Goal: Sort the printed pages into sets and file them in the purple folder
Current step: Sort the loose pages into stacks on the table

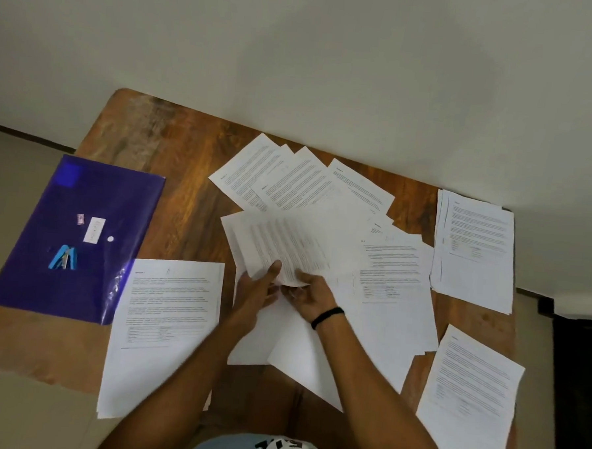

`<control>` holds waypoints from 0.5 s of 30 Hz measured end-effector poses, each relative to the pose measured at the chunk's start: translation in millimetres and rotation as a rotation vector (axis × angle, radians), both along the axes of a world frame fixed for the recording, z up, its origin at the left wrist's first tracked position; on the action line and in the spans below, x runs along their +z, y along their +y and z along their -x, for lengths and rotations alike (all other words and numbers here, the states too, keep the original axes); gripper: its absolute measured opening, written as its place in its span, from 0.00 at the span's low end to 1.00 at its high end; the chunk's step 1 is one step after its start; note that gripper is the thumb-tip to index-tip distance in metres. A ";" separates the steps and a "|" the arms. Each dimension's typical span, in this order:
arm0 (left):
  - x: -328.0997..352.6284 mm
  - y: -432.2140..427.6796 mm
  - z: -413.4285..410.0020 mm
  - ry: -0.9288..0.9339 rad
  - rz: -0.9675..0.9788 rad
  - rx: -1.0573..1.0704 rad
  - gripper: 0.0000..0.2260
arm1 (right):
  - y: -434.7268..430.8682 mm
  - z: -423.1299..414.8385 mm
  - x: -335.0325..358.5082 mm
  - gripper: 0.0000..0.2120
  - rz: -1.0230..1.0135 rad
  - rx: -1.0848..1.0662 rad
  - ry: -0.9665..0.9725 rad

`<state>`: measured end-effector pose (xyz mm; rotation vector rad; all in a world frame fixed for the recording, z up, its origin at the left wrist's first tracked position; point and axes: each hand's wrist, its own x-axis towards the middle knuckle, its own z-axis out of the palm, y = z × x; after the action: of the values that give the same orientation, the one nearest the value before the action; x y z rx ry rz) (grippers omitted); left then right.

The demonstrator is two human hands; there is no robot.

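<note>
The left hand (259, 289) and right hand (309, 293) met at the near edge of a fanned sheaf (286, 246). Each pinched it, thumb on top and fingers beneath. The sheaf was held clear of the table (187, 170), and its print was too blurred to read. A black band (327, 316) sat on the right wrist. Blank sheets (281, 343) lay beneath the hands. Printed pages lay around them in lots: a left pile (166, 320) just beside, a loose spread (300, 183) beyond, a middle pile (392, 291) to the right, then a far pile (475, 247) and a near pile (468, 377) at the right end. The purple folder (76, 206) lay flat at the left end, touching the left pile, with a blue stapler (63, 257) resting on it. Assessment: sorting was in hand and filing had not begun. The next move would call for freeing one sheet from the fan, checking its heading, and laying it on the matching pile without dragging its neighbours along.
</note>
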<state>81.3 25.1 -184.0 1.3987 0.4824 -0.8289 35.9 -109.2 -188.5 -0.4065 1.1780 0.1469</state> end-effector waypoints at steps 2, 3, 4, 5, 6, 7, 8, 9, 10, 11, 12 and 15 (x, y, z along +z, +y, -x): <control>-13.5 3.2 -13.9 -0.051 0.001 0.060 0.22 | 17.8 6.4 5.3 0.15 -0.052 0.009 -0.029; -14.7 4.9 -25.6 -0.079 -0.045 0.049 0.21 | 21.3 11.6 6.7 0.15 -0.078 -0.009 -0.034; -16.7 9.1 -37.3 -0.080 -0.095 0.008 0.19 | 21.4 17.5 7.2 0.16 -0.099 -0.043 -0.040; -16.0 13.2 -49.2 -0.071 -0.123 -0.043 0.17 | 17.5 24.3 7.2 0.17 -0.111 -0.090 -0.042; -15.1 18.5 -60.6 -0.052 -0.125 -0.099 0.17 | 11.2 31.3 5.4 0.18 -0.121 -0.151 -0.054; -13.3 24.3 -70.3 -0.028 -0.099 -0.154 0.18 | 3.5 37.7 3.0 0.19 -0.123 -0.212 -0.055; -9.6 30.1 -78.7 -0.015 -0.076 -0.207 0.19 | -4.2 43.8 -1.8 0.20 -0.130 -0.269 -0.059; -7.5 36.3 -86.9 -0.022 -0.071 -0.260 0.20 | -11.1 48.7 -4.8 0.22 -0.129 -0.310 -0.065; -4.8 41.3 -95.1 -0.040 -0.078 -0.309 0.21 | -16.8 53.1 -7.8 0.23 -0.118 -0.326 -0.075; -4.2 45.3 -103.1 -0.057 -0.100 -0.344 0.21 | -21.1 57.2 -10.0 0.24 -0.087 -0.308 -0.081; -2.8 47.7 -110.2 -0.062 -0.118 -0.364 0.21 | -24.9 60.9 -12.9 0.23 -0.056 -0.271 -0.088; 0.7 48.2 -125.2 -0.069 -0.215 -0.414 0.19 | -32.7 69.5 -21.3 0.23 0.012 -0.175 -0.077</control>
<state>206.5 73.4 -183.3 1.7535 0.2331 -1.0794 -33.6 -141.9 -209.8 -0.3152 1.1338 -0.0280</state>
